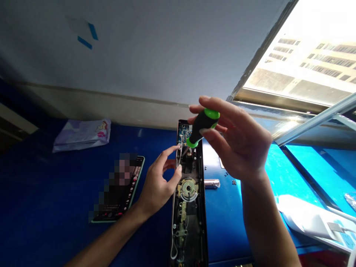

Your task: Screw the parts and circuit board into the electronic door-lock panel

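Observation:
A long black device housing (pixel 191 218) lies open on the blue table, showing a circuit board (pixel 184 130) at its far end and a round metal mechanism (pixel 188 188) mid-length. In my right hand (pixel 236 141) is a black and green screwdriver (pixel 204 128), tilted, its shaft pointing down into the housing; the tip is hard to make out. My left hand (pixel 160 178) is at the housing's left edge. Its thumb and index fingertip press on a thin pale cable (pixel 181 155) running along that side.
A phone (pixel 119 193) with a lit screen lies left of the housing, and a purple packet (pixel 83 135) behind it. Right of the housing are a silver cylinder (pixel 211 183) and several small dark screws (pixel 234 182). A white device (pixel 308 218) lies farther right, below the window.

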{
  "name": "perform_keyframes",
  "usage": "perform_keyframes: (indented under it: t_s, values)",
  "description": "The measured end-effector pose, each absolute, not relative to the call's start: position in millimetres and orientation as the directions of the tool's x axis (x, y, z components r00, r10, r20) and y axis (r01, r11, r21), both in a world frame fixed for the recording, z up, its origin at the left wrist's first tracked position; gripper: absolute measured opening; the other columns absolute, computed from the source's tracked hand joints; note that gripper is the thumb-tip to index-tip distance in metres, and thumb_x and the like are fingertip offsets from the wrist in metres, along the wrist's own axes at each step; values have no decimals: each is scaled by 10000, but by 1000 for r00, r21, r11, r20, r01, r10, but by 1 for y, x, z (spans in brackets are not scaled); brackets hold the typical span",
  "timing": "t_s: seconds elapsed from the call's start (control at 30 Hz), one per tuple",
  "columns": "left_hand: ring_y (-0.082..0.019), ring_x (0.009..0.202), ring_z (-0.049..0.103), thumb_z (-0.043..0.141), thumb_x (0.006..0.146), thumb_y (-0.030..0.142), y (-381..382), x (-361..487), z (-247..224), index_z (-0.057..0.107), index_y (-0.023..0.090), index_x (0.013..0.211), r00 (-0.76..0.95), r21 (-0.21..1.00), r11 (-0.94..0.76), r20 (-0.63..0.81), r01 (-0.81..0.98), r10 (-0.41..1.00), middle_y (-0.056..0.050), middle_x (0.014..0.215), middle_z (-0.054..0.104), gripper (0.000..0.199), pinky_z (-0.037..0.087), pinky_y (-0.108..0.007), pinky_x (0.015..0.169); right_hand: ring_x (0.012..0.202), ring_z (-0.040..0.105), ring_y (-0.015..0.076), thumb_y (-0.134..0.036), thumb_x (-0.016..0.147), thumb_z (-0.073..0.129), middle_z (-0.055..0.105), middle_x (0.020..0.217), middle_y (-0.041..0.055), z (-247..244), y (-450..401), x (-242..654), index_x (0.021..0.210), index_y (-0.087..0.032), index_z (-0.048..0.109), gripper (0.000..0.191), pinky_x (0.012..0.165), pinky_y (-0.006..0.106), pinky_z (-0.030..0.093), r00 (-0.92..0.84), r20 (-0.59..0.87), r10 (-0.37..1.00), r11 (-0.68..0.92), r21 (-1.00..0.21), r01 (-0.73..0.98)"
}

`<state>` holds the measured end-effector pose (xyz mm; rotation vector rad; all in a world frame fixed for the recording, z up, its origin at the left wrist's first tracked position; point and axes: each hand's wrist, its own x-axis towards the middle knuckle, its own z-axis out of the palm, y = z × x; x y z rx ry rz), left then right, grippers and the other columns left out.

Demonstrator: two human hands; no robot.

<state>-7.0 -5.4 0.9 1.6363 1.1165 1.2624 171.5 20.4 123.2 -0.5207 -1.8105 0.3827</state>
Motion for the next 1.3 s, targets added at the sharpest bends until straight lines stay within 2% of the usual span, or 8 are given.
perform_keyframes:
  t_s: [0.13,0.3,0.5,0.7,0.87,1.07,1.23,1.3]
  values:
    - [-163,942,724,637,964,250,-5,-7,-1,568,280,1408,124,932,-316,297,176,947,-54,1364,678,450,610,-345,944,888,732,243,-304,852,841,751,1032,5,127,22,175,1253,-402,747,424,743,427,673,-192,883,429,878,-358,318]
    - [-170,942,724,638,966,266,-4,-7,0,577,277,1401,139,938,-301,279,172,950,-60,1366,685,440,601,-356,940,1111,739,273,-248,1039,526,732,1317,-10,130,20,176,1360,-427,669,395,908,481,669,-254,817,518,840,-431,329]
    - [-171,906,725,642,960,277,-4,-7,1,599,263,1364,133,944,-289,270,161,954,-64,1358,694,407,605,-352,895,827,721,210,-339,877,822,756,962,12,126,26,177,1201,-341,773,327,725,386,657,-157,928,337,900,-269,343]
    - [-179,904,729,640,953,281,-4,-6,4,608,244,1350,138,944,-288,267,164,954,-76,1363,693,400,609,-362,897,1097,751,260,-243,1040,535,718,1371,-12,129,24,178,1388,-418,654,408,896,469,675,-252,817,518,848,-451,279]
    - [-178,906,726,641,952,288,-5,-6,3,615,243,1343,131,943,-288,268,169,955,-77,1386,681,395,610,-366,906,881,744,227,-281,865,828,768,994,-6,127,23,178,1236,-389,757,392,738,392,679,-187,901,391,883,-309,353]
    - [-174,909,732,642,956,285,-5,-7,4,611,246,1356,139,936,-297,275,186,951,-71,1403,678,403,612,-353,904,1159,725,256,-276,1054,483,711,1367,-35,128,22,175,1398,-454,635,416,1003,469,645,-264,816,514,846,-430,315]
    - [-187,966,736,643,955,290,-5,-6,4,625,237,1341,131,938,-298,277,180,952,-76,1380,687,389,619,-345,920,894,734,252,-297,880,797,767,1040,12,127,24,178,1265,-413,737,406,755,427,682,-216,889,403,873,-303,383]
    - [-188,973,738,641,957,293,-5,-6,2,631,235,1330,130,937,-300,280,179,951,-76,1353,699,378,623,-341,923,923,720,261,-374,904,770,748,1073,30,128,22,177,1238,-420,749,338,794,444,680,-202,879,432,834,-305,459]
